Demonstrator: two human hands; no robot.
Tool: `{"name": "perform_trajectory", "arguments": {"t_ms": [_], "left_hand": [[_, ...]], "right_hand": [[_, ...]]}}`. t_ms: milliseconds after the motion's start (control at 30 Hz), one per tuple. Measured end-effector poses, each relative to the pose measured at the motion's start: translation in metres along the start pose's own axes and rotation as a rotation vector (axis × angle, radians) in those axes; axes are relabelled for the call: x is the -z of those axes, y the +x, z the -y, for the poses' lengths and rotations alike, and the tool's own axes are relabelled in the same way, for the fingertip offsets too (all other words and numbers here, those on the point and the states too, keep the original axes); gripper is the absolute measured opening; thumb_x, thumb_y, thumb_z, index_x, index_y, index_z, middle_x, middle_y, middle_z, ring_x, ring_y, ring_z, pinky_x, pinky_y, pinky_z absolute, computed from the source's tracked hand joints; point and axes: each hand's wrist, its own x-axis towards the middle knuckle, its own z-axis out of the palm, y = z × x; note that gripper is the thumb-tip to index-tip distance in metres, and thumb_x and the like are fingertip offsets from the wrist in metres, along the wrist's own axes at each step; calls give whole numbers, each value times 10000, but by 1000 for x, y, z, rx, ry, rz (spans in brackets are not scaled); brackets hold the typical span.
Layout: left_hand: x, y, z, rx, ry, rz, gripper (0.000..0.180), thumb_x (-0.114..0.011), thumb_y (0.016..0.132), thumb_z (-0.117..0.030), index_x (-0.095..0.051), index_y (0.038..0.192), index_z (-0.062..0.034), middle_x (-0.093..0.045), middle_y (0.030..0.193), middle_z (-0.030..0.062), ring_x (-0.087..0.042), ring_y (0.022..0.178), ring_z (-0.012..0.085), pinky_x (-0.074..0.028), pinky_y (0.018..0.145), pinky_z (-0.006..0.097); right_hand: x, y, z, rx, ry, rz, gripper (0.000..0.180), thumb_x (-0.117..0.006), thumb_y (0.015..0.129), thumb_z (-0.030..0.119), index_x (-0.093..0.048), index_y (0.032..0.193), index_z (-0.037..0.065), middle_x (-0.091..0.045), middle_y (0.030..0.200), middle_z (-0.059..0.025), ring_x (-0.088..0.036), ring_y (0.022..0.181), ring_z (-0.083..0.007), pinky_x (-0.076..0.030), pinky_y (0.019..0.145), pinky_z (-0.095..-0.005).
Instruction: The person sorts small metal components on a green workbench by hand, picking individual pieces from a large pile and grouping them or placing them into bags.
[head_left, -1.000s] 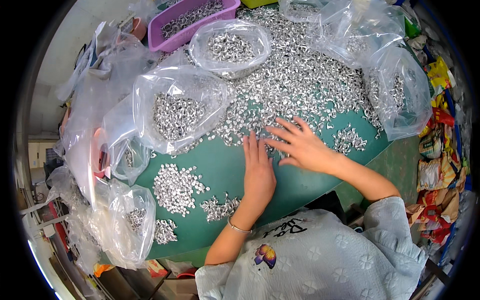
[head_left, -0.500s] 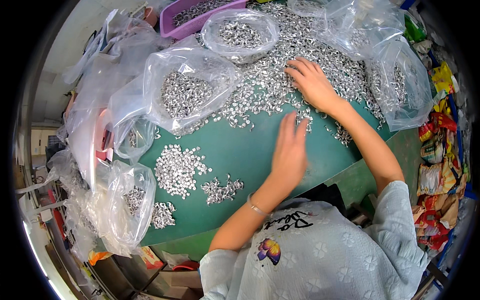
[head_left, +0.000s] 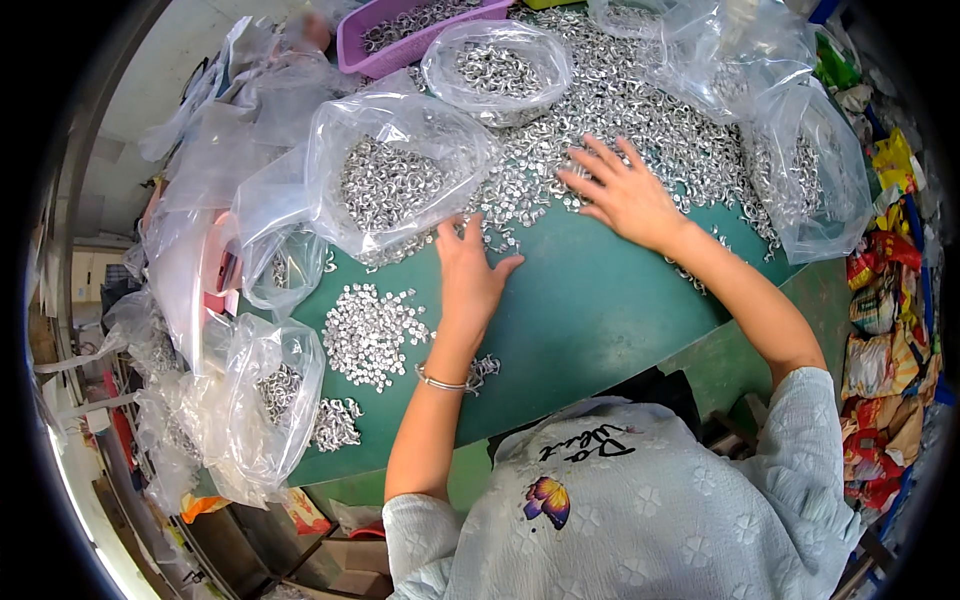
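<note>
At the left end of the green table (head_left: 580, 300), near its near-left corner, you have a clear plastic bag (head_left: 302, 375) with silvery metal parts inside, and just right of it a small heap of hooked pieces (head_left: 337, 428). Next, farther from the near edge, lies a larger cluster of small rounded pieces (head_left: 368, 335), set apart on bare surface. Behind that, toward the far edge, stands a big open bag (head_left: 330, 195) partly filled with parts, and beyond it a purple basket (head_left: 400, 60) also holds some.

Your left hand (head_left: 468, 280) reaches to the near side of the big bag, fingers parted and thumb well out; you show nothing gripped, though whether the fingertips touch the parts I cannot tell. A little heap (head_left: 486, 372) peeks out behind your left wrist. Another filled bag (head_left: 438, 75) sits toward the far edge.

Your right hand (head_left: 630, 205) is fanned wide at the near fringe of the broad loose spread (head_left: 640, 100); no held piece shows. Another small group (head_left: 690, 275) is partly hidden by your right forearm, and a clear bag with parts (head_left: 842, 205) stands by the right edge.

Judging by this, a few heaps are separated; the bulk remains loose.
</note>
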Motion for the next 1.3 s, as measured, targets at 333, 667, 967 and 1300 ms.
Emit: {"name": "perform_trajectory", "arguments": {"t_ms": [333,667,967,1300], "left_hand": [[-58,17,-37,-194,-93,-91,330,-631,800,48,-582,1126,32,-471,1230,217,-507,1118,391,-439,953,405],[-28,-14,-49,-290,-286,122,352,-613,819,30,-574,1167,-6,-509,1255,194,-508,1162,375,-426,993,402],[-33,14,3,-97,253,-63,556,-612,783,36,-467,1320,23,-359,1386,268,-349,1292,447,-310,1082,501],[-29,-38,-37,-246,-132,241,558,-464,753,175,-432,1304,97,-282,1459,300,-233,1380,479,-293,1119,476]], "right_hand": [[-21,32,-33,-72,-13,-54,526,-621,863,228,-453,1358,168,-503,1315,-92,-464,1243,-284,-345,1067,-470],[-30,44,-35,-519,351,-365,420,-602,809,141,-570,1224,84,-567,1202,-123,-519,1131,-319,-391,974,-421],[-10,17,48,-189,420,36,469,-628,885,260,-517,1309,92,-392,1436,-137,-283,1380,-371,-261,1095,-542],[27,-40,30,75,546,181,330,-640,853,147,-615,1180,108,-474,1387,-79,-323,1381,-322,-275,1118,-512]]}}
